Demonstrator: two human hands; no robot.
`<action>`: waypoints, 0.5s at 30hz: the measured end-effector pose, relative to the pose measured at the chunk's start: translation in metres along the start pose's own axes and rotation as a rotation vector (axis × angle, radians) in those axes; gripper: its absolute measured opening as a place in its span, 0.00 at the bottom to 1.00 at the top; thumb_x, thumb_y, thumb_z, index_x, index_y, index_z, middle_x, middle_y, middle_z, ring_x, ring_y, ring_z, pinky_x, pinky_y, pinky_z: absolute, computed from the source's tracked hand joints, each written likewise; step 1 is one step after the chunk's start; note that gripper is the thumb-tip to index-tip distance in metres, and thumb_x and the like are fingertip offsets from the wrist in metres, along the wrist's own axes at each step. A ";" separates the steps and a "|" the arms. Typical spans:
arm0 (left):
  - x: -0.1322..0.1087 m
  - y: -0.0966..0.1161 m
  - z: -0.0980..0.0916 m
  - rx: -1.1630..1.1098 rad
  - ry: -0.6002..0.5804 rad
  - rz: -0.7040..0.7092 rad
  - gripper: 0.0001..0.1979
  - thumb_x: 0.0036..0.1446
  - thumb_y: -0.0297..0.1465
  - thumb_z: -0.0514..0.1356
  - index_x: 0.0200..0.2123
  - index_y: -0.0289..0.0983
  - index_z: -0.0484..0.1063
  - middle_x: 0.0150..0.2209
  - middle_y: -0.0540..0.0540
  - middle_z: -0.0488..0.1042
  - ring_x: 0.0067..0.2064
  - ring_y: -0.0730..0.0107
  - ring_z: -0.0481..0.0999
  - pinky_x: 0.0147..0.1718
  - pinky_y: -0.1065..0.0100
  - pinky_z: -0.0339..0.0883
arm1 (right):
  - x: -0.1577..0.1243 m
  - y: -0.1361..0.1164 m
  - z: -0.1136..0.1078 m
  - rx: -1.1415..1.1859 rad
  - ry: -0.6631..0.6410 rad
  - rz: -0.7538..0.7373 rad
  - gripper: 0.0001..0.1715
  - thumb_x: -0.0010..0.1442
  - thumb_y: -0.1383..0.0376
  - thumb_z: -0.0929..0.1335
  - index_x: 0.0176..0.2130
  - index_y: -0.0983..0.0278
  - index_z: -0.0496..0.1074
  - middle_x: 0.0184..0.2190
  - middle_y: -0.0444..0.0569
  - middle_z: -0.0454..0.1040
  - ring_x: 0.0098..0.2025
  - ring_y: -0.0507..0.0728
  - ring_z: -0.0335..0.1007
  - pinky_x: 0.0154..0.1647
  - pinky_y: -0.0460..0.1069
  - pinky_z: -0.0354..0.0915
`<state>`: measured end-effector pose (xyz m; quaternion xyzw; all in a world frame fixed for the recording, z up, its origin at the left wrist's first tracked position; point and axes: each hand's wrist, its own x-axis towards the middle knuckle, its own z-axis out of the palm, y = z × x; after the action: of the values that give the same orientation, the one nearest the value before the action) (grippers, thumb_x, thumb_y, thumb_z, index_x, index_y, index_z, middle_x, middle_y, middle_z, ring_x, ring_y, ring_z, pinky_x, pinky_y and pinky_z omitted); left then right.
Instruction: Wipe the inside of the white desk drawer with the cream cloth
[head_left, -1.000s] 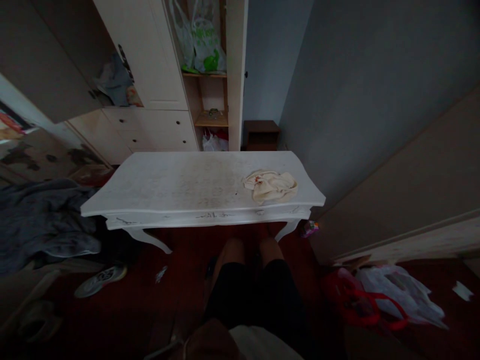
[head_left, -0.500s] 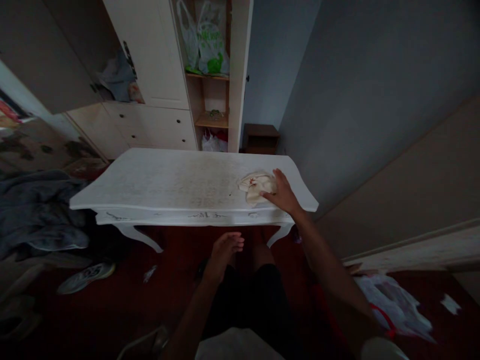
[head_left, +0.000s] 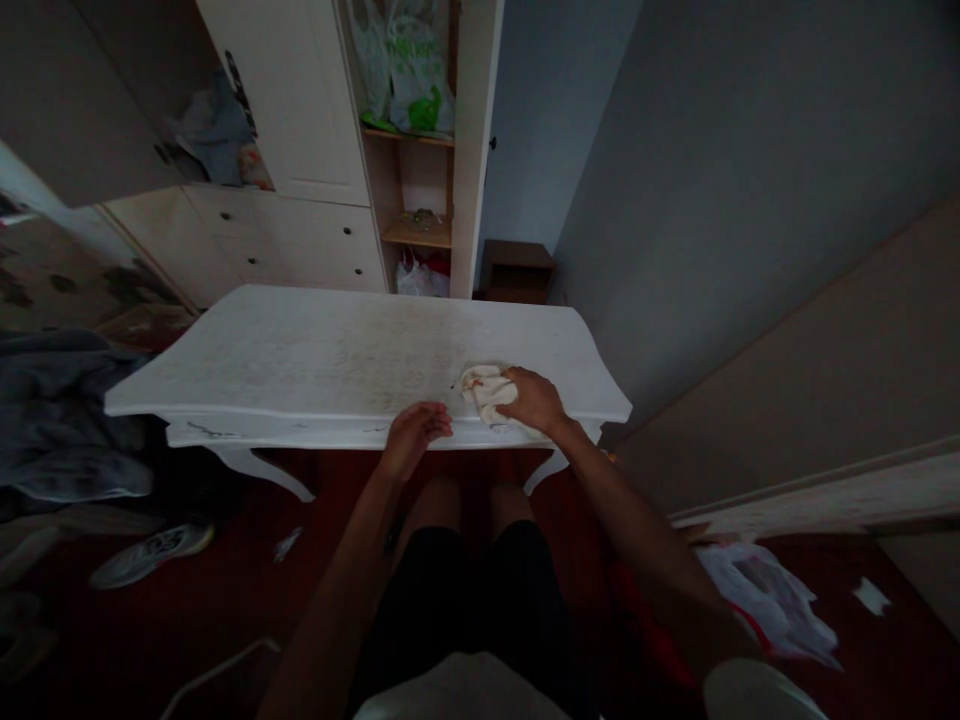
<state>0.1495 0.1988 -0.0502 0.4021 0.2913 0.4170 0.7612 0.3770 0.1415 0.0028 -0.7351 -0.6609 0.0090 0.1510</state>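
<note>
A long white table stands in front of me, its top marked with faint stains. Near its front edge lies a crumpled cream cloth with a small red mark. My right hand grips the cloth's right side with curled fingers. My left hand rests at the table's front edge just left of the cloth, fingers bent and held together, nothing visible in them. My bare knees show below the table edge.
A cream wardrobe with open shelves and plastic bags stands behind the table. A small brown nightstand is at the back. Grey bedding lies left, a shoe on the red floor, plastic bags at right.
My right hand reached the cloth and pulled it left and toward the front edge, bunching it. My left hand rose from above my knees to the table's edge.
</note>
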 end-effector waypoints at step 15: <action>0.100 0.034 -0.049 0.743 0.250 0.446 0.12 0.51 0.34 0.54 0.33 0.34 0.74 0.23 0.48 0.72 0.25 0.72 0.70 0.26 0.71 0.62 | -0.112 -0.004 0.126 0.295 0.548 0.223 0.27 0.56 0.56 0.68 0.52 0.64 0.66 0.48 0.57 0.72 0.50 0.66 0.69 0.50 0.62 0.66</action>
<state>0.1459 0.3152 -0.0564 0.6477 0.4174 0.4835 0.4154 0.3320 0.0591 -0.1373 -0.7482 -0.5027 -0.0767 0.4261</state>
